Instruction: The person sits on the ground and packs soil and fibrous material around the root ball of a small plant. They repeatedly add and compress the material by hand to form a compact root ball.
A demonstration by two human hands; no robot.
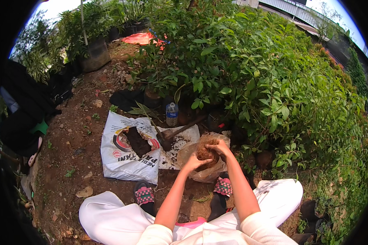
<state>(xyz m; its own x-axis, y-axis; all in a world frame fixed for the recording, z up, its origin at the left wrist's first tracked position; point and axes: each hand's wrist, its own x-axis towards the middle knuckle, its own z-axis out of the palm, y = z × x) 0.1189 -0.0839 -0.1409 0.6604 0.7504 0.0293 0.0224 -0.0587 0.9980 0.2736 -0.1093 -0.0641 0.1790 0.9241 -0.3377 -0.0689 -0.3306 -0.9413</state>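
Both hands press around a clump of brown coconut fibre (208, 153) at the mouth of a clear plastic bag (202, 176). My left hand (195, 163) holds its near left side, thumb pointing right. From the right, my right hand (222, 149) grips the upper part with the fingertips turned inward. To the left lies a white sack (110, 159) with a torn opening that shows dark soil (138, 142). A white sheet (168, 163) scattered with soil crumbs is partly under the bag. Soil-covered, a digging tool (188, 125) rests on it.
A water bottle (171, 114) stands behind the sheet, beside long pointed leaves (141, 111). Dense leafy plants (248, 61) fill the right side. A large planter bag (95, 55) stands at the back left. Another person in dark clothing (24, 122) is at the far left.
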